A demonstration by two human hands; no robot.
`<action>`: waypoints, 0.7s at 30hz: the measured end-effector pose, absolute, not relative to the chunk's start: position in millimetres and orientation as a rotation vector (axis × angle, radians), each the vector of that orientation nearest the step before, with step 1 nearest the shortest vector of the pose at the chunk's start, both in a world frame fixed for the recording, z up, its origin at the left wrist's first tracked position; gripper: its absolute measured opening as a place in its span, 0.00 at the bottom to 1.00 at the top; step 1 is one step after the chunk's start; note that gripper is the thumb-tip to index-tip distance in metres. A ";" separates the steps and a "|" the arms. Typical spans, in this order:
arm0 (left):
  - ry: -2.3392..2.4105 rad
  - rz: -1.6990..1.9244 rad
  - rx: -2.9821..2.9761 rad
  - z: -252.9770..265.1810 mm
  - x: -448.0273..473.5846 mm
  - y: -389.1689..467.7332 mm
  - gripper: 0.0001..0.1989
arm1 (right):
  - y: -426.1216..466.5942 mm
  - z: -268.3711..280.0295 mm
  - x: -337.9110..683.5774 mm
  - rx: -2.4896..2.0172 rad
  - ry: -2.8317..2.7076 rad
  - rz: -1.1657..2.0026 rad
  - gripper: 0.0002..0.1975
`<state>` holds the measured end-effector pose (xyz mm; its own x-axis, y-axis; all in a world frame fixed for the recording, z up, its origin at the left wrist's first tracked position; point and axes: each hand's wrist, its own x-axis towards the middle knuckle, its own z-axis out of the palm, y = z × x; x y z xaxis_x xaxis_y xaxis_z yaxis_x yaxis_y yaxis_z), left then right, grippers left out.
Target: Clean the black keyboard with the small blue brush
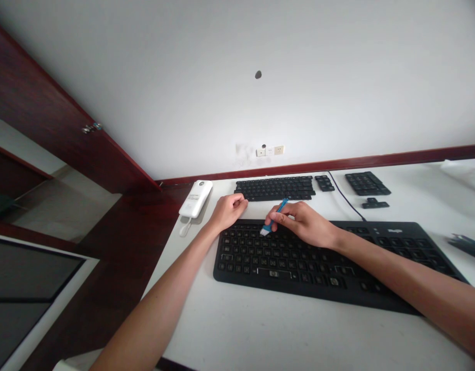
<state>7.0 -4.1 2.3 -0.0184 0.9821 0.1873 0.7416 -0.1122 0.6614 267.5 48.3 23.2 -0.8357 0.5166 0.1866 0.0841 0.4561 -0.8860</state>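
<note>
My right hand (305,222) grips a small blue brush (276,215), tilted, with its white bristles down on the upper left rows of a black keyboard base (237,275). The keycaps are off this base, so its bare square key sockets show. Curled into a loose fist, my left hand (228,212) rests at the base's upper left corner, and I see nothing in its fingers. Behind both hands lie the removed keycaps (274,186), laid out in keyboard order. Smaller groups are the navigation keycaps (324,183), number pad keycaps (367,183) and arrow keycaps (375,203).
A white handheld device (196,198) with a strap lies at the left edge of the white table (299,330). The keyboard's cable (343,198) runs back to the wall. Dark pointed tools (467,245) lie at the right. Wall sockets (270,151) sit behind the table; a dark red door (67,113) stands left.
</note>
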 end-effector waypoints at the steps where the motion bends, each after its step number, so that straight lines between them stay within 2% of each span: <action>1: 1.795 0.896 1.896 2.2 7.0 -4.1 0.18 | 48.3 23.3 267.7 -0.512 -2.305 1.349 0.26; 6: 1.786 0.895 1.908 1.3 6.5 -3.7 0.18 | 47.7 23.9 267.6 -0.616 -2.297 1.217 0.28; 21: 1.788 0.901 1.906 2.0 6.6 -3.5 0.18 | 48.3 23.7 267.1 -0.563 -2.274 1.333 0.26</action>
<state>6.6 -3.5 2.0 -0.0123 0.9806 0.1958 0.7407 -0.1226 0.6605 267.1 48.3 23.7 -0.8193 0.5485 0.1673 0.1219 0.4516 -0.8838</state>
